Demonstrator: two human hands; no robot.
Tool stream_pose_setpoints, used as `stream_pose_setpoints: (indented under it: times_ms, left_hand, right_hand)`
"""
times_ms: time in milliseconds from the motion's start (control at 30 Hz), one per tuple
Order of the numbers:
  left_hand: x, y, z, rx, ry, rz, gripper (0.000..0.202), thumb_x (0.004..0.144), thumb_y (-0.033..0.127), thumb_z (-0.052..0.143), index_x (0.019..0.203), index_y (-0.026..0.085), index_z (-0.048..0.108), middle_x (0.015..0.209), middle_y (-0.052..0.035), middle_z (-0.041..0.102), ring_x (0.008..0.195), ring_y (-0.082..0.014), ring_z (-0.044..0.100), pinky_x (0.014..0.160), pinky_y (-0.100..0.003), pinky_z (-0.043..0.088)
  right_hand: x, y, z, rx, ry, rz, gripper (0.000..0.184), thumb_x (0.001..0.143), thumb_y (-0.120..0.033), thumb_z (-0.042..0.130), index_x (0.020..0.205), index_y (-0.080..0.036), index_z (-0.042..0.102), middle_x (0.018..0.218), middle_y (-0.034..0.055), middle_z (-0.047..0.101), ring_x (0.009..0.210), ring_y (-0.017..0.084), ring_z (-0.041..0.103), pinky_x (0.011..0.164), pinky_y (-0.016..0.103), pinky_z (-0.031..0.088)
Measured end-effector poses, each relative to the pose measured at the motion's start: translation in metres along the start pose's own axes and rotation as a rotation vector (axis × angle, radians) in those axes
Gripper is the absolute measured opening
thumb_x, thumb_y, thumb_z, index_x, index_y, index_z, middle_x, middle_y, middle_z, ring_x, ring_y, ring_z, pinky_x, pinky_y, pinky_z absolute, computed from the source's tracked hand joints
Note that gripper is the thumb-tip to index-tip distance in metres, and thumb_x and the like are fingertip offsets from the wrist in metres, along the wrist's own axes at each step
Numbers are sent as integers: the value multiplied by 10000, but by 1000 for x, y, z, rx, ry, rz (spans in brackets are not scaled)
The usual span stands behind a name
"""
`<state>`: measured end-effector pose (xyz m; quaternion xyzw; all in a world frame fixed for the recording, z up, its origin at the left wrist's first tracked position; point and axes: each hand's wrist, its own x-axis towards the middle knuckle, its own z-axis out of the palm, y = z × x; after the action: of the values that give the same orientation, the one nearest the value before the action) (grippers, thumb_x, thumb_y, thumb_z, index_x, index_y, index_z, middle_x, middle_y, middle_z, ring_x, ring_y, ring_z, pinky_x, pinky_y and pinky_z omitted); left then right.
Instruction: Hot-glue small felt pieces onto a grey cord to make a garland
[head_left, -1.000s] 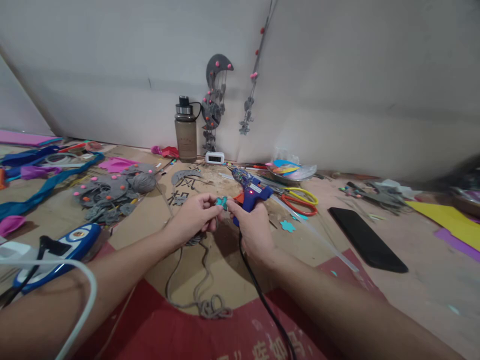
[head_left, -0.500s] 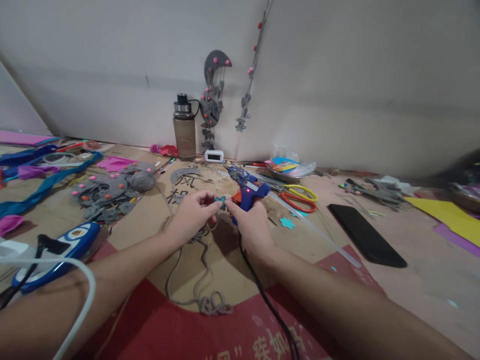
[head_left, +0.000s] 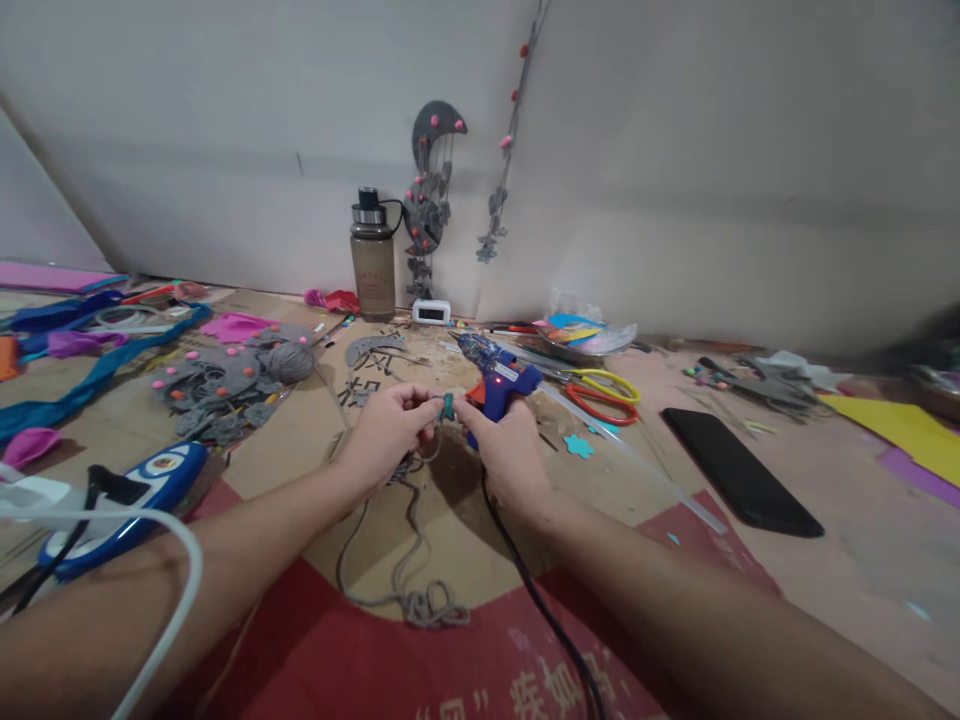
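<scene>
Between my two hands is a small teal piece (head_left: 448, 406), apparently a flower cutout, bent in the fingers. My left hand (head_left: 390, 430) pinches its left side between thumb and fingertips. Wrapped in my right hand (head_left: 516, 455) is a blue hot glue gun (head_left: 501, 378) with a red light showing, its nozzle pointing up and left. The thumb and fingertip of that same hand meet the teal piece's right side. Grey yarn (head_left: 409, 560) trails beneath my left hand and ends in loops on the board. A flat teal flower (head_left: 577, 446) lies right of the glue gun.
Scissors (head_left: 604, 392), a black phone (head_left: 739, 470) and a dish of coloured scraps (head_left: 581, 345) lie to the right. Behind stand a bottle (head_left: 373, 268) and a small clock (head_left: 432, 313). Grey felt pieces (head_left: 225, 380) and a blue-white power strip (head_left: 127, 510) are left. A black cord (head_left: 525, 590) hangs from the gun.
The teal piece has turned slightly between my fingertips and looks more folded. Both hands keep nearly the same position and grip; the whole view has shifted a little.
</scene>
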<state>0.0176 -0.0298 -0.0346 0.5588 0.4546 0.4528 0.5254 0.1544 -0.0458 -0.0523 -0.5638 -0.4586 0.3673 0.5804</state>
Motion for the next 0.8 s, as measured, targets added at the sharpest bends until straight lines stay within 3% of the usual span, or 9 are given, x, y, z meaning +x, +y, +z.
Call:
stream_pose_setpoints:
  times_ms: [167, 333, 533, 800]
  left_hand:
    - [11, -2, -11, -151, 100, -20, 209, 707, 324, 681, 727, 148, 572, 478, 35, 508, 372, -38, 351, 354, -161, 201]
    - [24, 0, -28, -298, 215, -1, 235, 639, 271, 728, 661, 139, 536, 489, 28, 508, 410, -38, 399, 366, -148, 218]
    - [24, 3, -33, -319, 215, 29, 255, 625, 291, 739, 629, 134, 538, 496, 26, 505, 414, -34, 394, 380, -158, 235]
    - [23, 4, -32, -319, 241, 24, 261, 601, 297, 749, 646, 134, 550, 507, 40, 474, 438, -42, 410, 375, -155, 222]
  right_hand:
    - [1, -2, 0, 143, -48, 24, 371, 740, -471, 617, 955, -173, 564, 798, 27, 660, 581, 143, 610, 546, 268, 489]
    - [-5, -8, -4, 52, -108, -110, 364, 759, -440, 620, 1037, -207, 589, 984, 32, 661, 614, 139, 618, 602, 281, 492]
    - [-10, -11, -6, -132, -194, -229, 203, 793, -375, 577, 900, -210, 628, 817, 32, 671, 725, 183, 604, 723, 322, 463]
    - [-12, -6, -7, -242, -228, -310, 247, 816, -395, 558, 941, -190, 616, 882, 67, 672, 781, 200, 599, 769, 338, 450]
